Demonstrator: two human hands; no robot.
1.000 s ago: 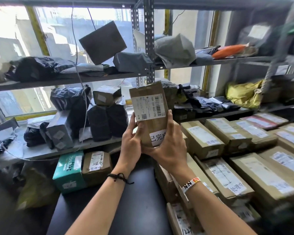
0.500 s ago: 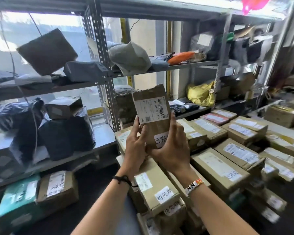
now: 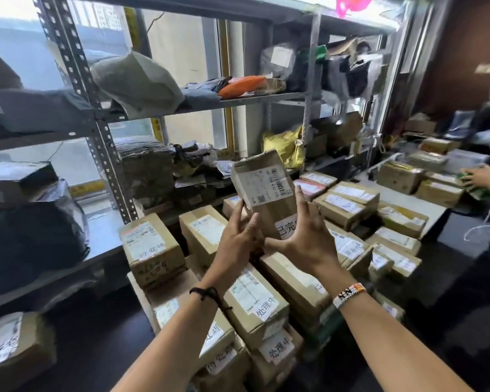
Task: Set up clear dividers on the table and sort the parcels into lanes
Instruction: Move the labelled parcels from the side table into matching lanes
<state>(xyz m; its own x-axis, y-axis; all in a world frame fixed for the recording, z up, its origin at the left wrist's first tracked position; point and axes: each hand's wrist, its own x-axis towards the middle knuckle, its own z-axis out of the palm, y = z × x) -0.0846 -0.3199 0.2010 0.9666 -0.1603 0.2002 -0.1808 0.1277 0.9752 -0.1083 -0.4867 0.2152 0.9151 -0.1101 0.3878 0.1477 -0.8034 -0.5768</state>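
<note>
Parcel depot room: metal shelving rack (image 3: 102, 154) stuffed with bagged packets behind, dark tabletop (image 3: 102, 343) crowded with rows of taped cardboard boxes (image 3: 252, 301); no clear dividers show anywhere. Task parcel (image 3: 266, 199) — a small brown carton with a barcode label (image 3: 266, 186) and a white sticker (image 3: 287, 229) low on its face — is held in the air above the boxes, touching none of them, top leaning left. Left hand (image 3: 238, 241) pinches its lower left edge, fingers curled onto the front. Right hand (image 3: 306, 239) has fingers straight and spread along the right side, thumb reaching under the bottom, so that grip props rather than clamps. Likely light, judging by size and the fingertip hold; stiff card, taped faces probably a bit slick, corners crushable. Best taken across the two long edges or cupped under the base, label left uncovered. Versus half a second earlier: the view has swung right, another person's hand (image 3: 477, 176) comes in at far right, the parcel has tipped from near upright, and the right hand has loosened from a wrap over the sticker to splayed fingers.
</note>
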